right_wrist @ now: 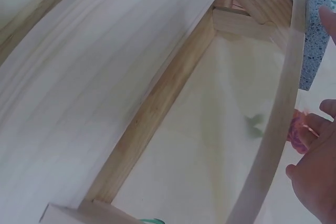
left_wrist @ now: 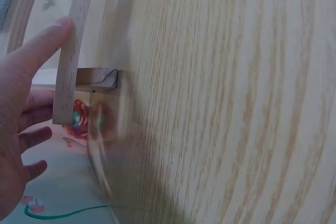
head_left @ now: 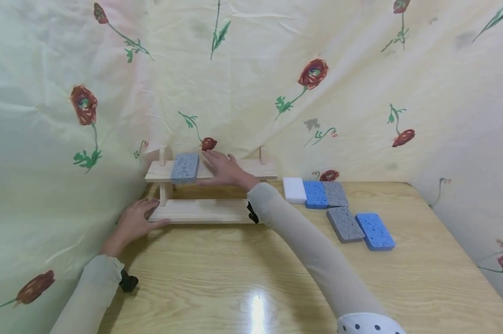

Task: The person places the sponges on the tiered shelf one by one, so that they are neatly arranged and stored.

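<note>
A two-tier wooden shelf [head_left: 235, 211] stands on the table against the draped cloth. On the left end of its upper board lies a grey-blue speckled sponge [head_left: 185, 168], also visible in the right wrist view. My right hand [head_left: 226, 170] is over the upper board just right of that sponge, fingers loosely extended and nothing in its grasp. At the lower board's left end, my left hand [head_left: 136, 220] holds the shelf. In the left wrist view its thumb [left_wrist: 50, 38] lies against the board's edge, with the other fingers beyond the end.
Right of the shelf, a white sponge [head_left: 294, 190], a blue sponge [head_left: 316, 194] and a grey sponge [head_left: 335, 194] sit in a row. Nearer the front lie another grey sponge [head_left: 345, 224] and another blue sponge [head_left: 375, 231]. Flowered cloth [head_left: 243, 93] hangs behind and at both sides.
</note>
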The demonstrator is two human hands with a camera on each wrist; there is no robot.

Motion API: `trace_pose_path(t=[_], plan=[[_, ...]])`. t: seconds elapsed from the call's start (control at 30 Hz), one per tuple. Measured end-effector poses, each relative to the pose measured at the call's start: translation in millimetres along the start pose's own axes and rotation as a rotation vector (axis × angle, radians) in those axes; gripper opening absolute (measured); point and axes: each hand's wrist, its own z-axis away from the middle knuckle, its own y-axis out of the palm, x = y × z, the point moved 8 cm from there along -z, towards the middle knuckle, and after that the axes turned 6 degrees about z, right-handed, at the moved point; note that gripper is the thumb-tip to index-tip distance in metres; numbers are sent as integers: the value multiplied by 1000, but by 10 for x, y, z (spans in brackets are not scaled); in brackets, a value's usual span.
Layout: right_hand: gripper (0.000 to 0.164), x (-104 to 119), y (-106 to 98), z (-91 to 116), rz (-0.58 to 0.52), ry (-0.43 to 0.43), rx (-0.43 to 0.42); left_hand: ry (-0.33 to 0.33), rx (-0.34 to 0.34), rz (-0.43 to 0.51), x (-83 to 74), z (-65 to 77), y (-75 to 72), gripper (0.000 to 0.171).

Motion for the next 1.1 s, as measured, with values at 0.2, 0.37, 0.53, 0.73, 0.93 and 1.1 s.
trace_pose_path(t=[0.2, 0.37, 0.53, 0.73, 0.93, 1.1], plan=[[108, 4, -58, 155, 32, -47, -10, 20, -9, 0, -39, -2, -2, 94], [108, -55, -99, 307, 86, -96, -39, 31, -6, -5, -47, -5, -5, 94], [108, -135, -162, 500, 88, -120, -36, 34, 10, -16, -49, -7, -14, 96], [106, -273, -219, 737, 97, -127, -45, 34, 32, -49, -71, -15, -24, 98], [107, -415, -254, 979, 107, -148, -65, 27, 59, -77, -138, -24, -49, 99], [105, -553, -273, 1210, 84, -149, -78, 32, 62, -94, -190, -19, -62, 99]])
